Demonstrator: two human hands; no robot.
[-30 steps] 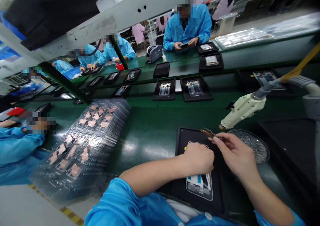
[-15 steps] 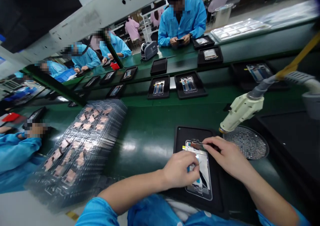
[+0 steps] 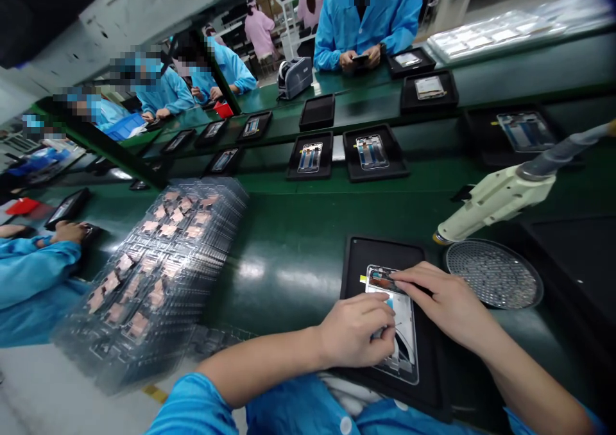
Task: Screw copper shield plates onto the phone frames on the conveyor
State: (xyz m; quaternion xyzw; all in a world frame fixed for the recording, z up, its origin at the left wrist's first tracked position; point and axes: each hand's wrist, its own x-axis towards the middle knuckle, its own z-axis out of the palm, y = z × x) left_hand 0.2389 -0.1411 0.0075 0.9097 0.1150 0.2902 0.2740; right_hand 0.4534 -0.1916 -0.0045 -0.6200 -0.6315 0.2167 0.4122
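Observation:
A phone frame (image 3: 407,319) with a pale inner sheet lies in a black tray (image 3: 359,252) in front of me. Its lower part shows a curved black strip, and a yellow tab sticks out at its upper left. My right hand (image 3: 445,297) has thumb and fingers pinched at the edge of a small circuit board (image 3: 380,281) with a brown area, at the frame's top end. Curled over the middle of the frame is my left hand (image 3: 359,329), its fingertips closed together; what they hold, if anything, is hidden.
A tall stack of clear plastic trays (image 3: 168,268) with copper-coloured pieces stands left. Right are a pale nozzle-like tool (image 3: 491,207) and a round dish (image 3: 495,274) of small parts. Black trays with phone frames (image 3: 370,151) line the far bench. Co-workers (image 3: 368,18) sit opposite; another's arm is left.
The small circuit board, raised at the frame's top before, now lies lower and flatter in it. My right fingers stay at its edge. The camera view has shifted slightly.

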